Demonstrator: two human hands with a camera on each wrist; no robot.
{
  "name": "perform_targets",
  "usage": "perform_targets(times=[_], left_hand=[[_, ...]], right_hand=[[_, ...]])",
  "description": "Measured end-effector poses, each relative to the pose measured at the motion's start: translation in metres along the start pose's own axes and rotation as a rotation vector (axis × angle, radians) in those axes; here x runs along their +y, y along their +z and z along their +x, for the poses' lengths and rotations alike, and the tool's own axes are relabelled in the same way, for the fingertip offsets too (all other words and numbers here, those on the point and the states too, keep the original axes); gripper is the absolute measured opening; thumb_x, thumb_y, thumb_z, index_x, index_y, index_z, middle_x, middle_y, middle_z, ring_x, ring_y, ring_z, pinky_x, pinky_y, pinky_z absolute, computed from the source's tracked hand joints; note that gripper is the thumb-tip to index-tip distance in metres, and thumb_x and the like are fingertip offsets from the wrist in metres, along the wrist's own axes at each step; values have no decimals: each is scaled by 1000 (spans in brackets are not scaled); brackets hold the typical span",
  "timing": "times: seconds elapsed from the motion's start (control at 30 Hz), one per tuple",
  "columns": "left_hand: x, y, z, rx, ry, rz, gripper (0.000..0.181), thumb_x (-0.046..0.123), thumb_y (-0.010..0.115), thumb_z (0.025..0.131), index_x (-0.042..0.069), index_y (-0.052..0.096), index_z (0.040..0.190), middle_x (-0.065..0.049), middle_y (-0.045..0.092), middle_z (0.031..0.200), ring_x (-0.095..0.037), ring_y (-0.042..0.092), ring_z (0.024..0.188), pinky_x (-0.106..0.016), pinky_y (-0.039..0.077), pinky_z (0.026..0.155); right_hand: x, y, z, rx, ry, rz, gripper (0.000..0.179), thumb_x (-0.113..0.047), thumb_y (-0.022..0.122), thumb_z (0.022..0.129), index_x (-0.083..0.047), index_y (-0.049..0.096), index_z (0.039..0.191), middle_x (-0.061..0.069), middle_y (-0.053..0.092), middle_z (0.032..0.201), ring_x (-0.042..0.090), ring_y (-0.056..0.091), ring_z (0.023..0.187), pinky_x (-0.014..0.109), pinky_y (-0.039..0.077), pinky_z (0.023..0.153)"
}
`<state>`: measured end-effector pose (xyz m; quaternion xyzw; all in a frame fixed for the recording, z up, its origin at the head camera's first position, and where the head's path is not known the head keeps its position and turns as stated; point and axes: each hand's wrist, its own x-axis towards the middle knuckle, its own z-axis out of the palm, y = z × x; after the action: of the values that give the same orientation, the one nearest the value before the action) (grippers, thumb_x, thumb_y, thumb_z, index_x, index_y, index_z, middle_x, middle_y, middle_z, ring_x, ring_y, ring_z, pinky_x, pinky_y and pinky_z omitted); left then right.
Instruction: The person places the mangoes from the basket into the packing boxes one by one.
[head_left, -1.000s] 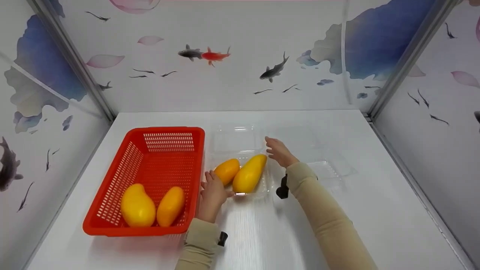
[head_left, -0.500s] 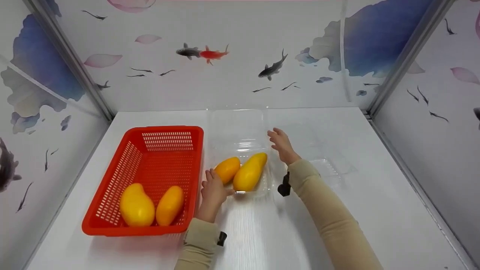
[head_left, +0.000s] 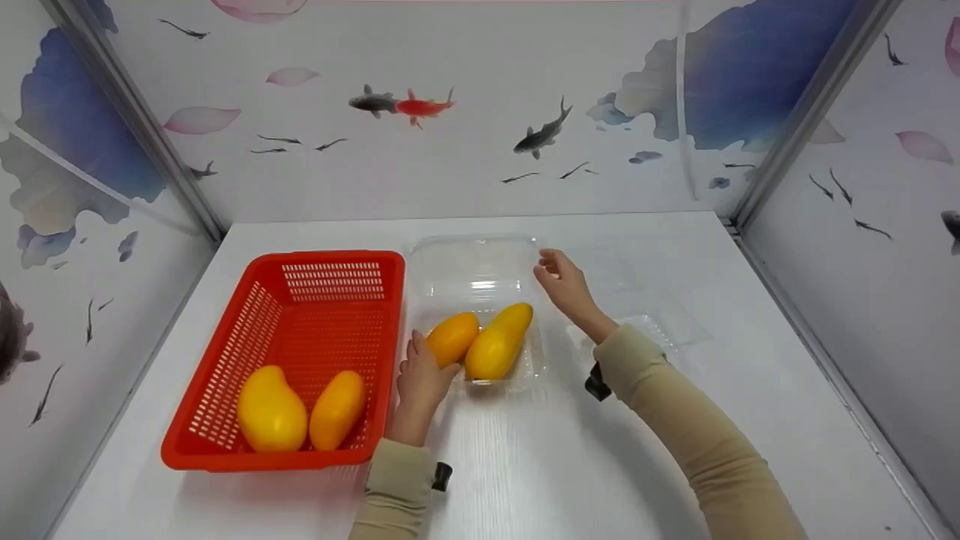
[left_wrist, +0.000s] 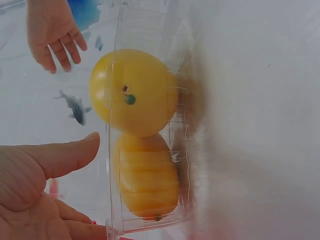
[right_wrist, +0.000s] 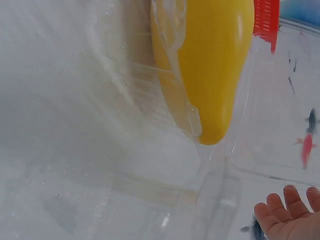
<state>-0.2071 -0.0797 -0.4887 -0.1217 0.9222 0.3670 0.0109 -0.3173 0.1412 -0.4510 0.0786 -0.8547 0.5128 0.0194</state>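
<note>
Two yellow mangoes, a long one (head_left: pixel 499 345) and a smaller one (head_left: pixel 452 339), lie side by side in a clear plastic clamshell box (head_left: pixel 538 360). Its lid (head_left: pixel 480 270) is tilted back behind them. At the box's near left corner is my left hand (head_left: pixel 422 379), thumb spread apart from the other fingers, right beside the rim. My right hand (head_left: pixel 566 285) hovers by the lid's right edge, fingers loosely bent and holding nothing. In the left wrist view, both mangoes show through the box's clear side wall (left_wrist: pixel 114 165).
To the left stands a red plastic basket (head_left: pixel 281 259) with two more mangoes, a plump one (head_left: pixel 272 411) and a slimmer one (head_left: pixel 338 410). Another clear container (head_left: pixel 675 326) lies at the right, partly behind my right forearm. Patterned panels (head_left: pixel 450 165) enclose the white table (head_left: pixel 510 465).
The lid's far edge rose in the view, then came lower. My right hand has moved slightly farther back along the box's right side. My left hand stays nearly still.
</note>
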Motion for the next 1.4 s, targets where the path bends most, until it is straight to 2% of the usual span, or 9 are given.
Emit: perform_targets(times=[0.17, 0.33, 0.47, 0.57, 0.77, 0.9, 1.03, 1.17, 1.4], left_hand=[[-3, -3, -1, 156, 44, 88, 72, 17, 59, 87, -7, 19, 141, -24, 29, 143, -36, 33, 128, -47, 23, 108], [-6, -5, -1, 418, 131, 290, 60, 18, 52, 89, 0, 28, 140, -19, 39, 134, -32, 36, 121, -43, 27, 106], [-7, -5, -2, 501, 175, 129, 52, 24, 49, 92, 7, 33, 138, -14, 42, 130, -27, 39, 115, -43, 34, 100], [-8, -5, -3, 519, 205, 0, 47, 29, 46, 94, 8, 37, 135, -12, 47, 128, -25, 44, 111, -43, 37, 98], [-8, -5, -5, 534, 212, -5, 52, 37, 48, 92, 12, 38, 136, -8, 48, 132, -24, 46, 116, -42, 37, 100], [-10, -2, -6, 490, 201, 90, 51, 38, 48, 92, 10, 41, 134, -10, 45, 132, -25, 40, 118, -44, 34, 101], [-13, 3, -8, 489, 214, 214, 37, 35, 49, 92, 8, 50, 117, -9, 53, 99, -22, 49, 93, -34, 45, 81], [-16, 8, -9, 489, 237, 204, 23, 26, 52, 91, 7, 51, 104, -6, 50, 75, -20, 49, 72, -27, 45, 65], [-22, 13, -8, 458, 221, 158, 28, 18, 51, 92, 1, 53, 114, -11, 60, 80, -24, 57, 77, -34, 52, 76]], right_hand=[[-6, -7, -22, -23, -63, -58, 39, -18, 48, 94, 0, 43, 128, 20, 47, 125, 32, 47, 115, 46, 37, 99], [-6, -13, -45, -92, -90, -81, 42, -16, 48, 94, -1, 40, 132, 21, 44, 130, 35, 51, 109, 47, 42, 93], [-2, -14, -62, -188, 1, -39, 46, -20, 48, 95, -4, 36, 136, 20, 39, 137, 35, 53, 108, 42, 48, 88], [4, -13, -72, -242, 84, 32, 48, -24, 48, 95, -6, 34, 137, 21, 37, 139, 34, 56, 105, 36, 52, 81], [23, -9, -92, -319, 137, 144, 55, -31, 51, 93, -4, 31, 138, 25, 35, 137, 31, 62, 95, 30, 54, 69], [32, -4, -104, -333, 123, 170, 60, -33, 52, 92, -2, 30, 138, 26, 35, 137, 28, 63, 91, 28, 52, 63], [37, 1, -111, -323, 138, 158, 57, -32, 51, 93, -3, 32, 138, 24, 35, 139, 26, 63, 90, 27, 51, 60], [41, 6, -116, -307, 164, 97, 53, -27, 49, 95, -3, 32, 139, 21, 38, 138, 25, 63, 87, 27, 49, 56], [46, 16, -120, -281, 205, 147, 50, -20, 45, 96, -1, 29, 139, 26, 44, 132, 29, 64, 83, 30, 53, 57]])
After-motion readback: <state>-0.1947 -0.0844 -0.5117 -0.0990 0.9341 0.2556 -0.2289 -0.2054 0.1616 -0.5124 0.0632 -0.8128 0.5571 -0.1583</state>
